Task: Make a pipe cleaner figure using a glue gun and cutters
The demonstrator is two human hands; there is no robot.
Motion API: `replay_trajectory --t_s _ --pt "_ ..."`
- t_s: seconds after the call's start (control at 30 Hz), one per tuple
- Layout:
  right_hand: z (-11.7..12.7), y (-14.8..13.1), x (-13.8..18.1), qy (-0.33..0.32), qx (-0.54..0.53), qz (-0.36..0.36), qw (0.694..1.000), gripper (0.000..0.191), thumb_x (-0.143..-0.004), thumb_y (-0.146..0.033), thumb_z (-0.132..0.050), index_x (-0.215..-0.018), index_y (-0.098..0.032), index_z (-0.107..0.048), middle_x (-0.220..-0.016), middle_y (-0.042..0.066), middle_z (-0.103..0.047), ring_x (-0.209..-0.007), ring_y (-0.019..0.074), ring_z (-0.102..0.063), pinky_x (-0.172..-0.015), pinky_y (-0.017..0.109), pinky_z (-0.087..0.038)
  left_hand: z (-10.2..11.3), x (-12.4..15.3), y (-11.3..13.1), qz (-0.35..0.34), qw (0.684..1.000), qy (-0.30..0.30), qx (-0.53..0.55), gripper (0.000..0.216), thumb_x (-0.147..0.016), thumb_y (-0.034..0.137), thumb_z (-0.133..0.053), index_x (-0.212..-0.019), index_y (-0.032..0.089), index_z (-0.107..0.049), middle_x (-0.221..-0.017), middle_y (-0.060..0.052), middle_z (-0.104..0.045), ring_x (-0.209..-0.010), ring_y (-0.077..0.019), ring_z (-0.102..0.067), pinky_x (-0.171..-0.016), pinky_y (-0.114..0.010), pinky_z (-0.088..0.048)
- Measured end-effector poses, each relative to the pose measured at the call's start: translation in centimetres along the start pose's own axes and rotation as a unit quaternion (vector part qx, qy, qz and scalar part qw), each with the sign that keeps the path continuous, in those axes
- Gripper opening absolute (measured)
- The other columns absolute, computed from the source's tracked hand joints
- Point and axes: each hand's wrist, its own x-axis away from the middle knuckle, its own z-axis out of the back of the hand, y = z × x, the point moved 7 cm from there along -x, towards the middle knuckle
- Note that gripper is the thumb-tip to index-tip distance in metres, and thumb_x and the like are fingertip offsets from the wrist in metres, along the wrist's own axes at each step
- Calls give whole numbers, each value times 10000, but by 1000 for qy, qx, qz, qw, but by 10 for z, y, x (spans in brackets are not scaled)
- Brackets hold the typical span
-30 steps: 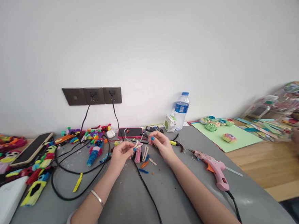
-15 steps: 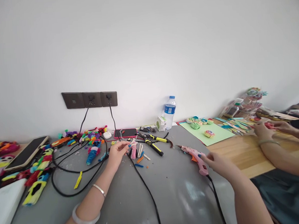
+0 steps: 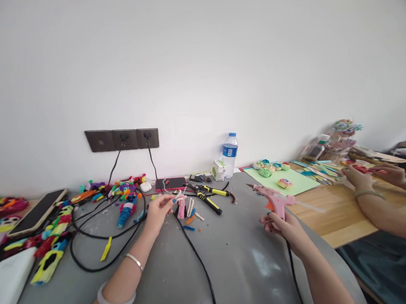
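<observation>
My right hand (image 3: 285, 229) is closed round the handle of a pink hot glue gun (image 3: 278, 205), held upright above the grey table with its nozzle toward the left. A clear glue stick (image 3: 309, 205) juts from the gun's back end. The thumb and fingertips of my left hand (image 3: 161, 213) pinch a small whitish piece (image 3: 179, 199), perhaps of pipe cleaner. Right beside those fingertips are a pink fuzzy piece (image 3: 181, 210) and short white strips (image 3: 190, 205). Orange bits (image 3: 190, 219) and blue bits (image 3: 188, 228) lie close by.
Yellow-and-black pliers (image 3: 210, 202), a phone (image 3: 170, 184) and a water bottle (image 3: 230, 155) stand or lie behind. Black cable (image 3: 93, 270) loops at left near colourful pipe-cleaner figures (image 3: 126, 210). Green paper (image 3: 295, 182) lies at right, where another person's hands (image 3: 360, 180) work.
My right hand has taken the glue gun by its handle and lifted it off the table, turning it upright. The left hand stays nearly where it was, still pinching.
</observation>
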Motion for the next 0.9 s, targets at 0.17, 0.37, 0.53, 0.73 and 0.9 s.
replay_trajectory --t_s 0.17,0.37,0.53,0.73,0.9 --pt "-54 -38 0 -113 -85 72 987 346 -830 -472 -576 -648 -210 -442 -517 -21 -461 -429 97 -359 -412 246 -251 4 -3 0 -6 1000 16 0 270 -667 356 -740 -842 149 -740 -670 -30 -692 -521 -118 -565 -467 -202 -400" --pt "-130 -93 -5 -310 -89 123 938 387 -857 -546 -560 -932 -166 -557 -522 -64 -402 -442 87 -302 -425 231 -222 13 -7 8 -11 999 48 -23 250 -686 338 -718 -853 154 -746 -640 -30 -679 -544 -135 -580 -457 -201 -401" --pt "-174 -104 -15 -397 -69 175 898 430 -901 -558 -500 -957 -139 -580 -476 -77 -397 -432 79 -275 -451 228 -223 21 -9 14 -41 995 71 -48 230 -721 316 -682 -881 163 -746 -719 -43 -705 -583 -140 -589 -497 -217 -441" --pt "-186 -80 -16 -399 -53 208 891 503 -932 -603 -403 -914 -141 -603 -460 -61 -441 -397 82 -300 -445 226 -267 23 -12 14 -55 994 81 -56 199 -741 295 -669 -875 160 -728 -702 -31 -702 -580 -141 -610 -559 -235 -482" --pt "-191 -76 -9 -404 -21 217 888 555 -902 -667 -397 -787 -157 -585 -446 -50 -443 -392 83 -310 -422 221 -266 24 -11 11 -56 993 81 -61 204 -755 299 -664 -894 165 -728 -701 -27 -692 -609 -146 -615 -580 -236 -494"
